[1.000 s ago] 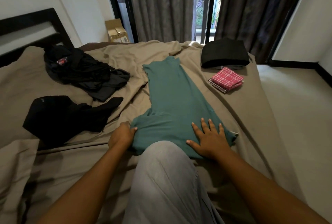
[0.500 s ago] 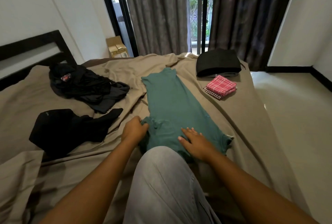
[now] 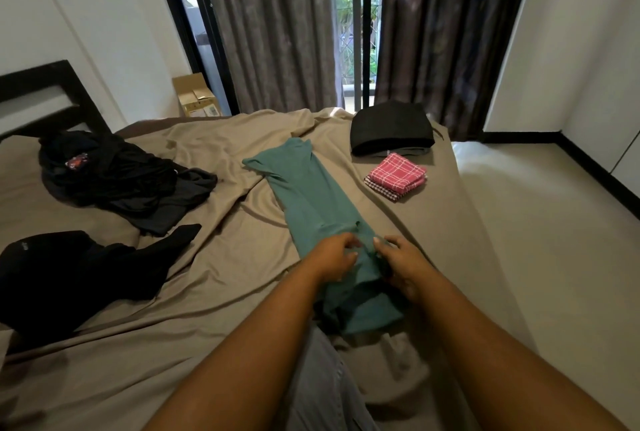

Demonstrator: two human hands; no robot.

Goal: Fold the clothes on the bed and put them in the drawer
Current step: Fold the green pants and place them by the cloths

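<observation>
As L hand (image 3: pixel 332 259), R hand (image 3: pixel 403 264) pinch shirt (image 3: pixel 311 195), box (image 3: pixel 195 96) contents unseen

Long garment (image 3: pixel 311 195) is plain teal, bed sheet (image 3: pixel 214 264) is tan, small folded cloth (image 3: pixel 394 172) is pink-and-white checked, clothes pile (image 3: pixel 110 174) mostly black, curtains (image 3: pixel 277 32) dark grey.

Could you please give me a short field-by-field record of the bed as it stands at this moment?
being folded: teal garment, lying as a long narrow strip on the bed
left hand: grips the garment's near part
right hand: grips the same part, beside the left
already folded: black stack and pink checked cloth, at the far right corner
unfolded: black pile and black garment, on the left
drawer: not in view
</observation>
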